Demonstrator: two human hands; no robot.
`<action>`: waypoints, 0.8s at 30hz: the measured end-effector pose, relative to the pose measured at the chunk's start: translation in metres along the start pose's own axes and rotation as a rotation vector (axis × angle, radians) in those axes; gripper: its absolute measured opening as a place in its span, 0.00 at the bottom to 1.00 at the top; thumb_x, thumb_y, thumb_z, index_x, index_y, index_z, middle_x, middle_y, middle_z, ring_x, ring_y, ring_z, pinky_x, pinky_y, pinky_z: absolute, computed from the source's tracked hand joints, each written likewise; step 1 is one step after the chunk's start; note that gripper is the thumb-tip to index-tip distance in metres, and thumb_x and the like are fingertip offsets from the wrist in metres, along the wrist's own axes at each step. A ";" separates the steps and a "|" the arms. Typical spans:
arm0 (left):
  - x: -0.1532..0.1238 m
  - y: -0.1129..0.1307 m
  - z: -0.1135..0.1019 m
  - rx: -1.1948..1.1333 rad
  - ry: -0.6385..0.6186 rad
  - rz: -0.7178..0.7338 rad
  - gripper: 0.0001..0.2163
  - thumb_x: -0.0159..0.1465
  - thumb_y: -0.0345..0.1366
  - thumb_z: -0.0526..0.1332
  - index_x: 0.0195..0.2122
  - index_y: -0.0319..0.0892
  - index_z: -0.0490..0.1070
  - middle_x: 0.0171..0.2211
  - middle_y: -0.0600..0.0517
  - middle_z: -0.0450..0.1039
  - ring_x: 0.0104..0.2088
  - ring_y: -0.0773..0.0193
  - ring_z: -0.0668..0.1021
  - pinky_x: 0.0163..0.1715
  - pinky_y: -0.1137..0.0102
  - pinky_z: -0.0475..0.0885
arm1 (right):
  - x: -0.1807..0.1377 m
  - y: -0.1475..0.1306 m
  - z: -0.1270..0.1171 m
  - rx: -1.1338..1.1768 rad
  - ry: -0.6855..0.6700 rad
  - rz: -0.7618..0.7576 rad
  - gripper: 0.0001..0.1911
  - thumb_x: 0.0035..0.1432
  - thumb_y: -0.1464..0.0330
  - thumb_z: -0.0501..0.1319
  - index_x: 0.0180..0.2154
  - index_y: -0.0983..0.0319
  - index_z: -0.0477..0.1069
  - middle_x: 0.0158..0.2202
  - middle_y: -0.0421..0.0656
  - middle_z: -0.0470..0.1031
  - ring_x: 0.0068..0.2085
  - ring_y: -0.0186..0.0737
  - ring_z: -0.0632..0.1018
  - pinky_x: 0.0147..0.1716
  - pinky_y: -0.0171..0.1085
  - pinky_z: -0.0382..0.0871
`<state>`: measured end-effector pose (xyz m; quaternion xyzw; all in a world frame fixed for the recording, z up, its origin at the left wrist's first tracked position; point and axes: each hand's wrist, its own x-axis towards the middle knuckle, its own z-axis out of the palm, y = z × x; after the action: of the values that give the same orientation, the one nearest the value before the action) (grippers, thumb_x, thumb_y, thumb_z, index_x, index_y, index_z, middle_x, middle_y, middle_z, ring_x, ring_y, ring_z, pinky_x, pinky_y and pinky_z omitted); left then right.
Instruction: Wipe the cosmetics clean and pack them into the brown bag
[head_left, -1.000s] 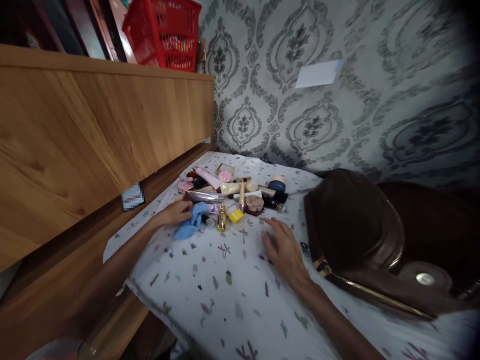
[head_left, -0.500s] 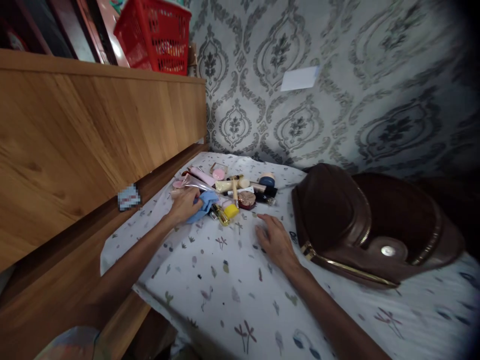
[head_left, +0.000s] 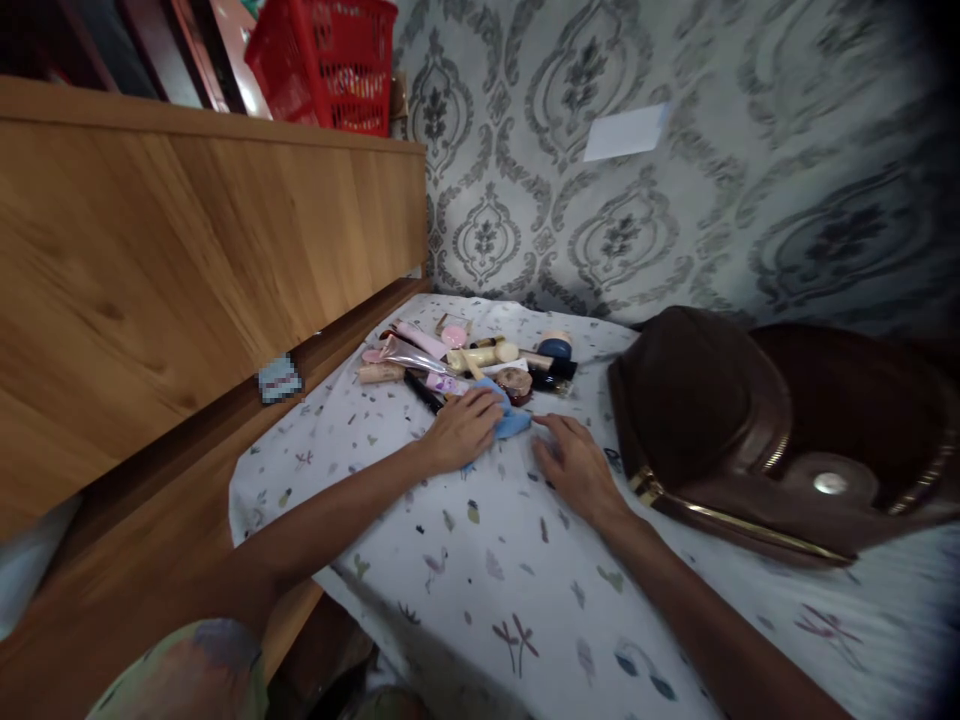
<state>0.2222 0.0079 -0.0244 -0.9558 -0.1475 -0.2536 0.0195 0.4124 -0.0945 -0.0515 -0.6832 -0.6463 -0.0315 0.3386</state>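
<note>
My left hand (head_left: 466, 430) is closed on a crumpled blue cloth (head_left: 513, 422) at the front edge of a cosmetics pile. Close to the cloth's right end is my right hand (head_left: 577, 462), thumb and fingers apart; whether a fingertip touches the cloth I cannot tell. Behind them lie a shiny pink tube (head_left: 412, 356), a cream tube (head_left: 471, 358), a round pink item (head_left: 454, 336), a compact (head_left: 514, 382) and a dark blue jar (head_left: 555, 346). A black stick (head_left: 423, 392) lies by my left fingers. The cloth and left hand cover some small items.
A brown leather bag (head_left: 697, 400) lies at the right on a white patterned sheet (head_left: 525, 580). Along the left runs a wooden cabinet (head_left: 225, 250) with a red basket (head_left: 330, 70) on top. The patterned wall (head_left: 547, 200) stands behind.
My left hand has moved right with the blue cloth, from the pile's left side to near my right hand. A black stick and a purple-white tube now show. The view has shifted slightly.
</note>
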 end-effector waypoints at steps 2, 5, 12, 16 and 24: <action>-0.001 -0.001 -0.002 -0.008 -0.015 -0.002 0.09 0.68 0.30 0.52 0.46 0.42 0.68 0.58 0.43 0.67 0.62 0.52 0.64 0.57 0.54 0.67 | 0.000 0.002 0.001 0.003 -0.002 0.004 0.20 0.58 0.65 0.54 0.50 0.62 0.72 0.48 0.52 0.75 0.51 0.54 0.74 0.53 0.51 0.68; -0.001 0.000 -0.005 -0.022 -0.019 -0.008 0.09 0.68 0.30 0.51 0.44 0.42 0.68 0.58 0.43 0.67 0.62 0.52 0.64 0.58 0.54 0.67 | 0.000 0.003 0.001 0.010 -0.010 0.012 0.20 0.58 0.64 0.54 0.50 0.62 0.73 0.48 0.53 0.75 0.51 0.54 0.74 0.53 0.51 0.68; 0.002 0.001 -0.006 -0.051 -0.048 -0.035 0.08 0.66 0.27 0.53 0.44 0.42 0.68 0.58 0.43 0.67 0.61 0.53 0.65 0.58 0.56 0.65 | 0.001 0.000 0.000 -0.013 -0.029 0.037 0.21 0.57 0.66 0.54 0.49 0.65 0.73 0.48 0.54 0.75 0.51 0.54 0.74 0.53 0.50 0.67; 0.001 0.000 -0.005 -0.148 -0.086 -0.054 0.08 0.65 0.27 0.53 0.43 0.41 0.68 0.58 0.43 0.66 0.60 0.52 0.65 0.60 0.55 0.61 | -0.002 -0.008 -0.006 -0.023 -0.101 0.068 0.21 0.58 0.69 0.53 0.51 0.68 0.72 0.49 0.56 0.74 0.53 0.55 0.72 0.56 0.50 0.64; 0.000 -0.024 0.021 -0.304 -0.100 -0.074 0.10 0.68 0.35 0.53 0.47 0.40 0.66 0.58 0.45 0.61 0.65 0.46 0.59 0.62 0.46 0.53 | -0.003 0.009 0.013 -0.011 -0.055 0.067 0.18 0.64 0.66 0.53 0.53 0.64 0.69 0.52 0.50 0.70 0.56 0.50 0.68 0.59 0.52 0.59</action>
<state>0.2252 0.0331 -0.0435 -0.9531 -0.1430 -0.2259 -0.1421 0.4147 -0.0900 -0.0667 -0.7068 -0.6320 -0.0047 0.3179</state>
